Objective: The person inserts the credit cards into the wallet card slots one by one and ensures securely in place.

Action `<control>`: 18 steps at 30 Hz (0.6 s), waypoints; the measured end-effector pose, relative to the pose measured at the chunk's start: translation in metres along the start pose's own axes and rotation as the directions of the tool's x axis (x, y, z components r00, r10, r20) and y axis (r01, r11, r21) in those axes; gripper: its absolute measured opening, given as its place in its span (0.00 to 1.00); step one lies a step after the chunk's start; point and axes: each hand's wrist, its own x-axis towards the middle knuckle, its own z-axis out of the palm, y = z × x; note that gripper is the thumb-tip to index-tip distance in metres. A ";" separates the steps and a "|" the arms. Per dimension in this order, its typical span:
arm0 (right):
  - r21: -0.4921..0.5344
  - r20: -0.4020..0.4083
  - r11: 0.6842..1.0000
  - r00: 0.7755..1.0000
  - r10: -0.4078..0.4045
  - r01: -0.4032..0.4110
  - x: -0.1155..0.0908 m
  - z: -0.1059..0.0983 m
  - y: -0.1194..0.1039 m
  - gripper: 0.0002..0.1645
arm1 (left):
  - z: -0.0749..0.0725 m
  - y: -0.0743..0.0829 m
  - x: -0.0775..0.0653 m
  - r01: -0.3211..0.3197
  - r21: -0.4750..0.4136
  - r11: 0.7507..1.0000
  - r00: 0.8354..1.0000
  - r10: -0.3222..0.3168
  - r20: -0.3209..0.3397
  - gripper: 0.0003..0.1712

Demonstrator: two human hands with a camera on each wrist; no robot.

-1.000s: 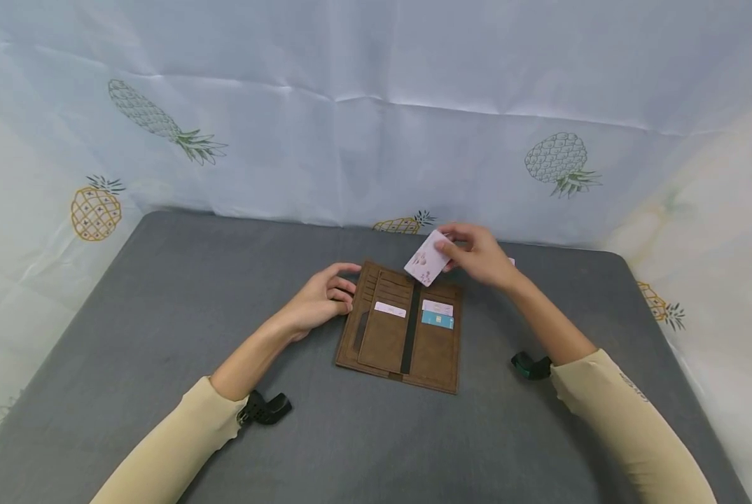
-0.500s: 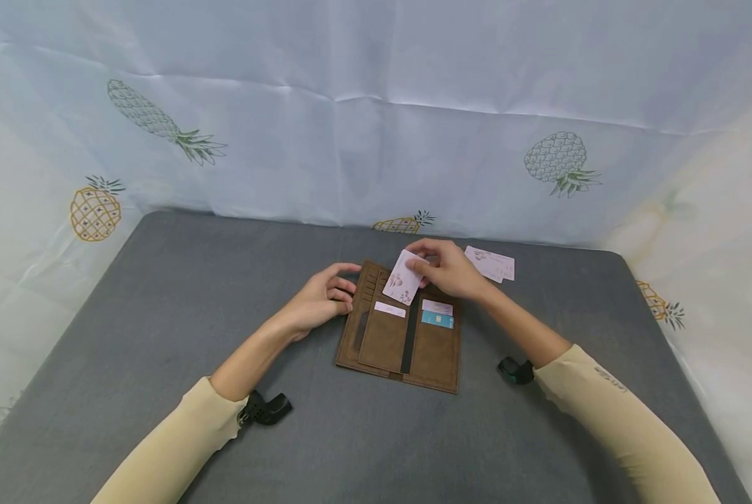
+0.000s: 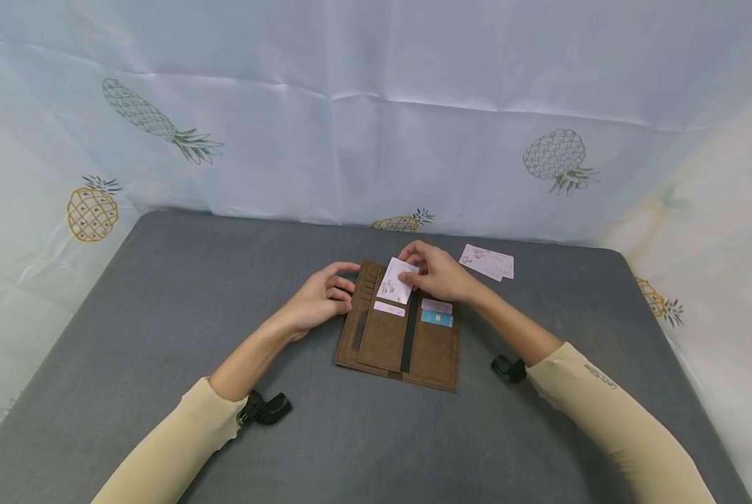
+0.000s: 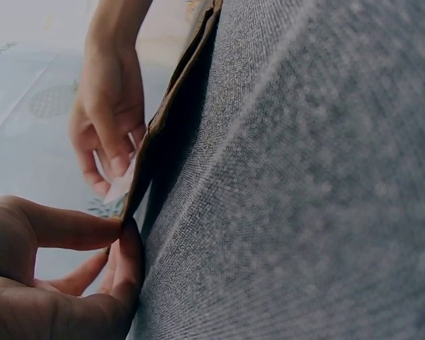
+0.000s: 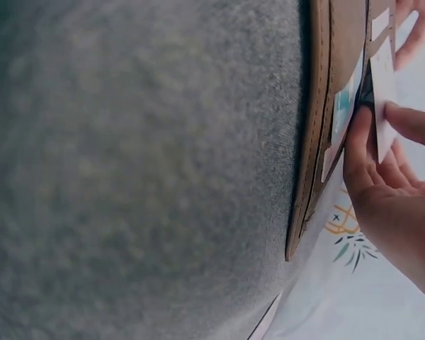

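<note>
A brown wallet lies spread flat on the table, with a dark strip down its middle. My left hand pinches its left edge between thumb and fingers, as the left wrist view shows. In my right hand a pale pink card with a floral print is pinched between thumb and fingers. That card is tilted over the upper slots of the left panel, right above a pale card tucked there. Tucked into the right panel are a blue card and a pinkish card.
Overlapping pale pink cards lie on the grey table beyond the wallet, to the right. Behind the table hangs a white cloth with pineapple prints. Dark wrist devices sit at both sleeve cuffs.
My right hand has carried the pink card left and down, from above the wallet's top edge to the left panel's slots. The loose cards have come into view. My left hand stays put.
</note>
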 end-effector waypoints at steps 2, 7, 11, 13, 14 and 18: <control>-0.007 0.010 1.000 1.000 -0.006 0.006 -0.001 0.000 0.000 0.20 | 0.000 0.000 0.000 -0.001 -0.001 1.000 1.000 0.001 0.000 0.41; 0.006 0.037 0.999 0.999 -0.034 0.033 -0.002 0.000 0.000 0.19 | 0.001 0.000 0.000 0.002 -0.008 1.000 1.000 -0.002 0.002 0.41; 0.051 0.075 0.997 0.995 -0.062 0.058 -0.001 0.002 0.001 0.17 | 0.000 0.000 0.000 0.004 -0.012 1.000 1.000 -0.004 0.006 0.41; 0.065 0.095 0.995 0.993 -0.076 0.070 -0.002 0.004 0.000 0.16 | 0.000 0.000 0.000 0.002 -0.014 1.000 1.000 -0.002 0.007 0.41; 0.066 0.101 0.995 0.991 -0.083 0.076 -0.002 0.005 0.000 0.16 | 0.000 -0.001 0.001 0.003 -0.013 1.000 1.000 -0.003 0.007 0.41; 0.047 0.091 0.995 0.991 -0.095 0.091 -0.003 0.008 -0.001 0.13 | 0.000 0.000 0.000 0.000 -0.010 1.000 1.000 0.000 0.005 0.41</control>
